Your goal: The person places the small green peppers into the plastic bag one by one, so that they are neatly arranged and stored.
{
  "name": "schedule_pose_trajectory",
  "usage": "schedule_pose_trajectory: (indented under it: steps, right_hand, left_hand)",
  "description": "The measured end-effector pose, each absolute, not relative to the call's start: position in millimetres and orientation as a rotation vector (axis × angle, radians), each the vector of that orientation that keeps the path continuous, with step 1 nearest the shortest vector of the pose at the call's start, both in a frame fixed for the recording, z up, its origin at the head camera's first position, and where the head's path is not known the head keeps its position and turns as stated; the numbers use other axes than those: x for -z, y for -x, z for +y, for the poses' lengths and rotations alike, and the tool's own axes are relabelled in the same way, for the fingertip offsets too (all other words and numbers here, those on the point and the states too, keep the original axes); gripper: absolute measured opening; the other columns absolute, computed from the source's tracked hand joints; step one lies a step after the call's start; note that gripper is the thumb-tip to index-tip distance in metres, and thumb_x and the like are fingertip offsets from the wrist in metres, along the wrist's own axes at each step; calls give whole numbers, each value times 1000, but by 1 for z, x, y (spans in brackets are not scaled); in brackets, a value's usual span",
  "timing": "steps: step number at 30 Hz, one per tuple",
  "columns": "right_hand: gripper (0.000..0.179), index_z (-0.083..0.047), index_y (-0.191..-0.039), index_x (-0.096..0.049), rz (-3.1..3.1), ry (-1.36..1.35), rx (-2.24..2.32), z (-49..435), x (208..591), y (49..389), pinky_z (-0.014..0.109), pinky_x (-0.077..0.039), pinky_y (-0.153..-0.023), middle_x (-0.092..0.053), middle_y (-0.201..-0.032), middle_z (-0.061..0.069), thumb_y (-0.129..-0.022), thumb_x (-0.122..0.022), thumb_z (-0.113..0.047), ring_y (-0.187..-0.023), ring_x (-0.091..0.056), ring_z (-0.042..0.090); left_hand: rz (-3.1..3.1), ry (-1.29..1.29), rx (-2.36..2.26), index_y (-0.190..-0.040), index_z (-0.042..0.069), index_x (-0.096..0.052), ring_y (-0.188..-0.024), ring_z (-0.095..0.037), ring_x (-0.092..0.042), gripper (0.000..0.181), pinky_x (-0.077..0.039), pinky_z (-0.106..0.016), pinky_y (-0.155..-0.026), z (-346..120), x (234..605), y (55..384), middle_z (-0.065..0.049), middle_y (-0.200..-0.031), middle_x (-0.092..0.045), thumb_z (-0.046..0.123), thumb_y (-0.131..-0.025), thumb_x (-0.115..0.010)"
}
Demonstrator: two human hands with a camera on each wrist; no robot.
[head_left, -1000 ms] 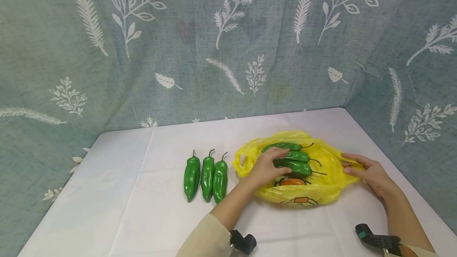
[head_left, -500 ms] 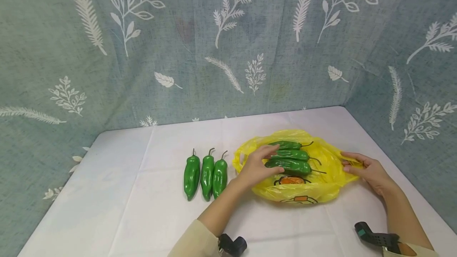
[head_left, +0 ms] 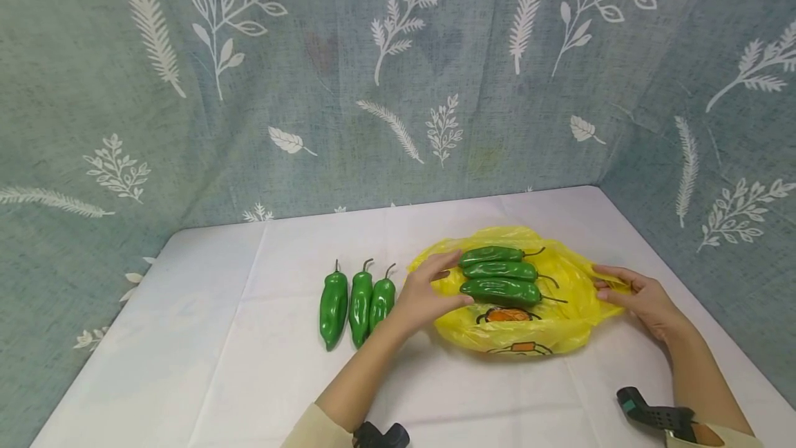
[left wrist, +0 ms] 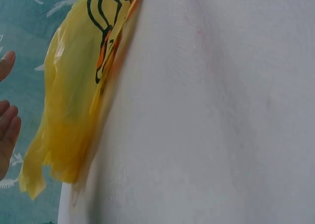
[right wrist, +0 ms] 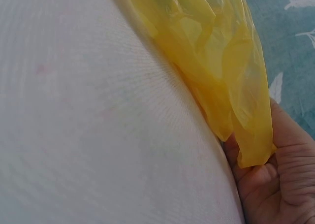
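Observation:
A yellow plastic bag (head_left: 569, 330) lies spread at the right of the table. Three long green chili peppers (head_left: 501, 290) rest side by side on it, stems pointing right. My left hand (head_left: 418, 299) is over the bag's left side, thumb and fingers spread, holding nothing; in the left wrist view only its fingertips (left wrist: 9, 130) show, apart from the bag (left wrist: 69, 96). At the bag's right end, my right hand (head_left: 643, 301) pinches the yellow plastic between thumb and fingers. The right wrist view shows the plastic (right wrist: 253, 130) against that hand (right wrist: 290, 179).
Left of the bag, three more green peppers (head_left: 334, 310) stand in a row on the white tablecloth (head_left: 261, 365), stems away from me; my left forearm partly covers the nearest one. A patterned grey-green cloth (head_left: 398, 123) hangs behind and at the sides.
My left hand has let go of the peppers on the bag and drawn back to the left, leaving them fully visible. My right hand stays at the bag's right end.

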State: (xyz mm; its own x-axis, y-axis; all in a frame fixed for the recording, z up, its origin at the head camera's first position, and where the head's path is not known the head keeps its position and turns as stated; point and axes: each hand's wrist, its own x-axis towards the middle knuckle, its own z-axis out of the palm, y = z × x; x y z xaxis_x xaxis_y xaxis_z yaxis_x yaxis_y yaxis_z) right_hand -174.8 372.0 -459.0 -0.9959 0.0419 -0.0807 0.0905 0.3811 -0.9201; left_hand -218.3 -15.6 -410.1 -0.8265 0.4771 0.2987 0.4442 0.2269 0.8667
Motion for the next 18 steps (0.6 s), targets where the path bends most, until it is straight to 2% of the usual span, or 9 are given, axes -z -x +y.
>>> schedule_pose_trajectory:
  steps: [10, 14, 18]
  right_hand:
    - [62, -2, -137, -47, 2593, -119, 1707, 371, 460, 175, 1, -41, -79, -50, -103, -35, -86, -70, -28, -92, -51, -16]
    - [61, -3, -137, -47, 2594, -118, 1705, 372, 461, 175, 1, -40, -79, -50, -103, -36, -86, -70, -28, -93, -51, -17]
    - [60, -4, -137, -48, 2584, -117, 1721, 372, 461, 175, 1, -40, -79, -52, -102, -35, -86, -70, -27, -93, -51, -16]
  left_hand:
    - [2470, -828, -1778, -141, 14, -46, -124, -21, -50, 79, -42, -37, -103, -37, 406, 210, -6, -138, -50, 16, -71, -83]
    - [2476, -783, -1806, -141, 18, -46, -125, -23, -49, 79, -40, -39, -105, -46, 402, 205, -8, -139, -50, 18, -72, -83]
    - [2524, -818, -1822, -141, 14, -45, -125, -23, -49, 79, -40, -37, -105, -56, 398, 202, -5, -138, -51, 17, -72, -83]
